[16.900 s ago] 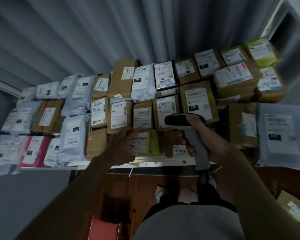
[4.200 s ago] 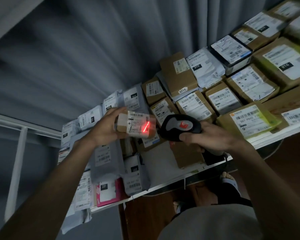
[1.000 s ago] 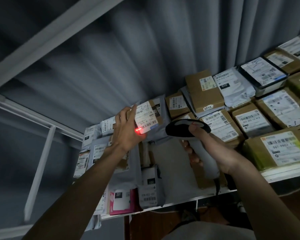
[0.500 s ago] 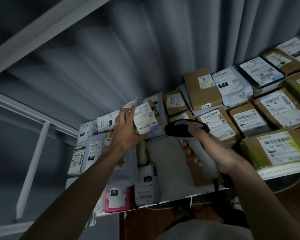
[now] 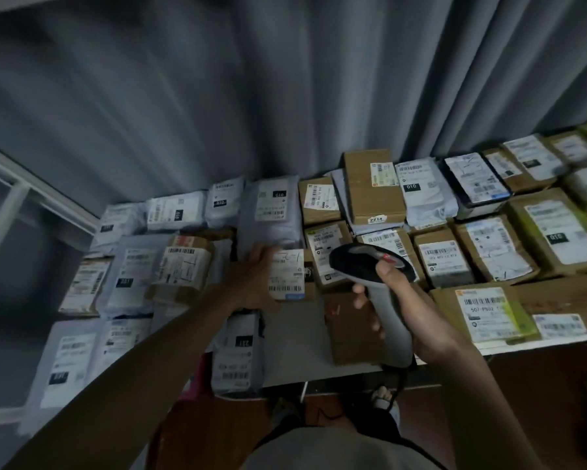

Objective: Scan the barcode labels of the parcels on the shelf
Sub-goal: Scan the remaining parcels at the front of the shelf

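1. Lowered now from where it was held up half a second ago, the small parcel (image 5: 287, 278) is down among the others on the shelf (image 5: 319, 364), label up, barcode at its near edge.
2. Rows of brown boxes and grey mailer bags cover the shelf, with a grey curtain (image 5: 285, 89) hanging behind them.
3. Her left hand (image 5: 251, 283) lies along the small parcel's left side, fingers stretched up its far edge; that grip looks loose, more resting than clenched.
4. Right hand (image 5: 397, 300) is clenched round the handle of the scanner (image 5: 373, 269), thumb on top of the head, which sits just right of the small parcel.
5. No red beam shows on any label.
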